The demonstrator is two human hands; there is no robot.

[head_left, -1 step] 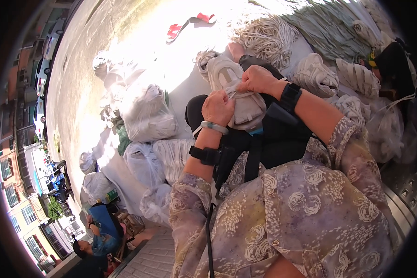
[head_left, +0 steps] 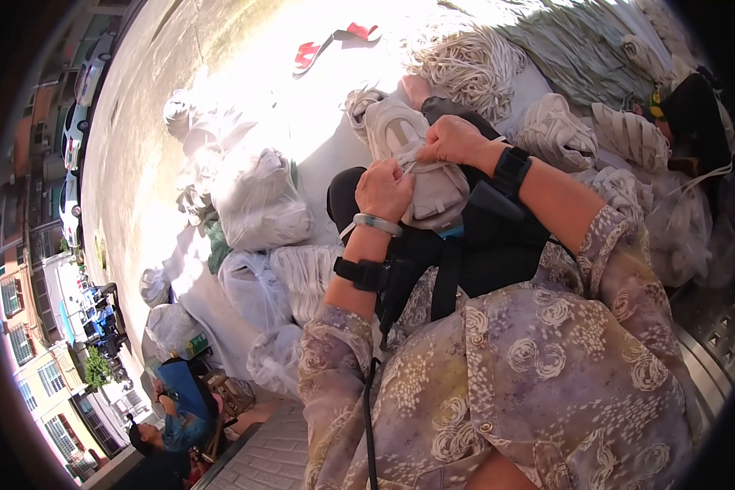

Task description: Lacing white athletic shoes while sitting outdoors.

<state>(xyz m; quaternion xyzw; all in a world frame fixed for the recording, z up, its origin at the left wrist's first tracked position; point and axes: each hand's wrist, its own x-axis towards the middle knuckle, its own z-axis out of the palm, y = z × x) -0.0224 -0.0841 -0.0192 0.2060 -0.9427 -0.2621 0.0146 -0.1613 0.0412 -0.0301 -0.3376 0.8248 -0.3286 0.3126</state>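
Note:
A beige-grey fabric piece that looks like a shoe upper [head_left: 439,196] lies across my black-clad lap, its rounded far end pointing away from me. My left hand [head_left: 384,192] is closed, pinching thin, pale material at the piece's middle from the left side. From the right, my right hand [head_left: 457,140] is also closed, with thumb and forefinger pinching close to the same spot. A thin white strand seems to run between the fingertips, but it is too small to make out well. The fingers partly hide the middle of the piece.
Left of my knees lie plastic-wrapped white bundles [head_left: 261,200]. Ahead is a heap of cream laces [head_left: 469,69], with stacked beige pieces [head_left: 557,135] to the right and grey-green strips [head_left: 576,49] behind. A red-and-black strap [head_left: 335,45] lies farther off. Another person [head_left: 171,425] sits at lower left.

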